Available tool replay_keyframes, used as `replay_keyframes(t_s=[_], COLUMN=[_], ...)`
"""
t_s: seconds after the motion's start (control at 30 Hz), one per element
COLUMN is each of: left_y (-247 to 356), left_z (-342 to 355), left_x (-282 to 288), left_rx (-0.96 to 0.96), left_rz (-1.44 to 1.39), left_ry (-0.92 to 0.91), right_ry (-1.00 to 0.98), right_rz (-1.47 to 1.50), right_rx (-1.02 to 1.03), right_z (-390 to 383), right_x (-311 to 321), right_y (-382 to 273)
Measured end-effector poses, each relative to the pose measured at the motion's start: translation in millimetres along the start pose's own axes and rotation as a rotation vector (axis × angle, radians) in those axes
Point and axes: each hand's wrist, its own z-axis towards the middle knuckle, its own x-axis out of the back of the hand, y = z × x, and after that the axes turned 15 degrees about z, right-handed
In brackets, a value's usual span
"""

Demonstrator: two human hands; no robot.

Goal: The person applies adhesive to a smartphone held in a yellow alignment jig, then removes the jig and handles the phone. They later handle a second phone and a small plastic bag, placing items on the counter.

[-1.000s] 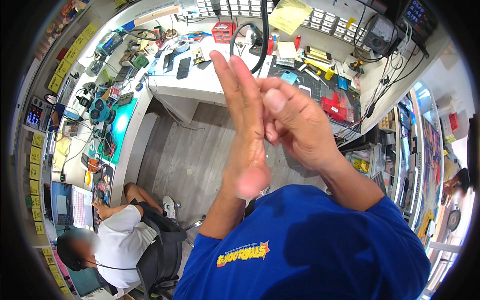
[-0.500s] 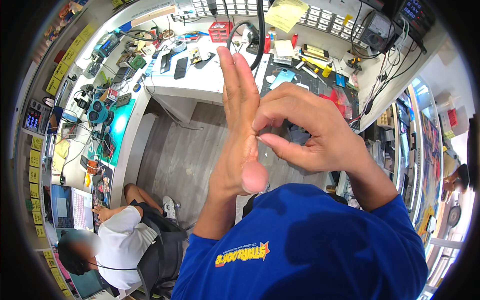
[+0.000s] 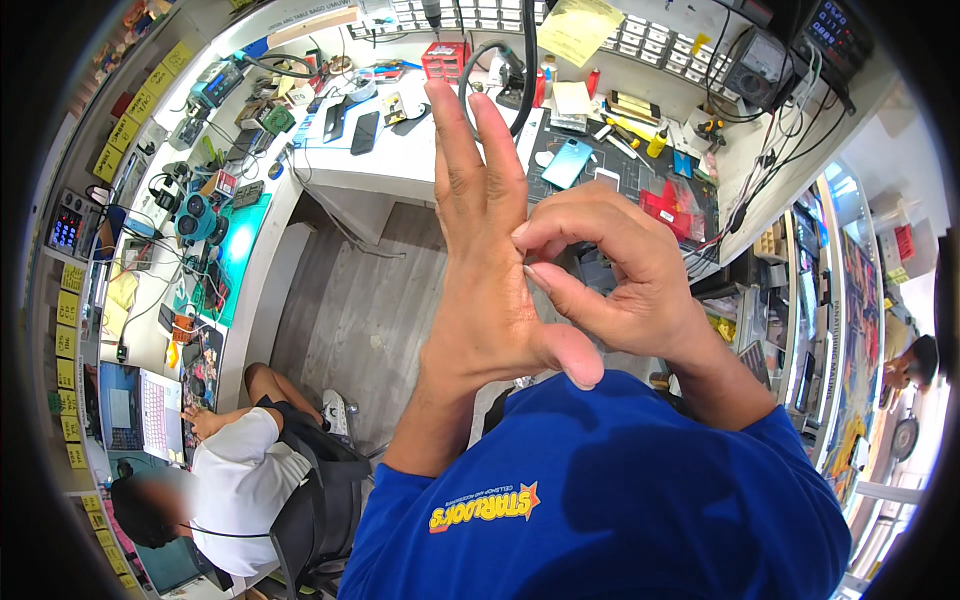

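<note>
Cluttered white benches (image 3: pixel 400 160) curve around a wood-look floor (image 3: pixel 340 310), with a seated co-worker (image 3: pixel 245 465) at a laptop (image 3: pixel 160 412) in the lower left of the frame. Near the centre, the left hand (image 3: pixel 485 290) stands upright, its fingers straight toward the top edge and its thumb spread to the right. From the right comes the right hand (image 3: pixel 635 275), index finger and thumb curved in to the edge of the left palm; their tips sit slightly apart, with no object visible between them. Whether they press the skin, I cannot tell. Neither hand shows anything held.

Beyond them, a light-blue phone (image 3: pixel 567 163) lies on a dark mat (image 3: pixel 640 178) in the upper middle, just above the right hand's knuckles in the frame. Its long axis slants from upper right to lower left, the lower end toward the hands. The right hand is nearer to it, but not touching. A white phone (image 3: pixel 607 178) lies just right of it.
</note>
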Motion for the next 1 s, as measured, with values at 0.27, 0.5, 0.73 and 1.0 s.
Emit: replay_keyframes(t_s=[0.27,0.5,0.73,1.0], left_y=[-1,-9,-2,28], left_z=[4,12,13,17], left_x=[-2,-22,-47,-86], left_rx=[-0.013,-0.113,-0.039,-0.106], left_rz=[0.021,0.031,-0.143,-0.334], left_ry=[-0.028,0.018,-0.109,-0.153], right_ry=[0.085,0.135,0.261,0.408], right_rz=[0.048,0.01,-0.091,-0.219], right_rx=[-0.057,-0.034,-0.11,-0.115], right_z=[-5,-12,-32,-69], right_x=[-2,2,8,27], right_y=[0,6,3,-13])
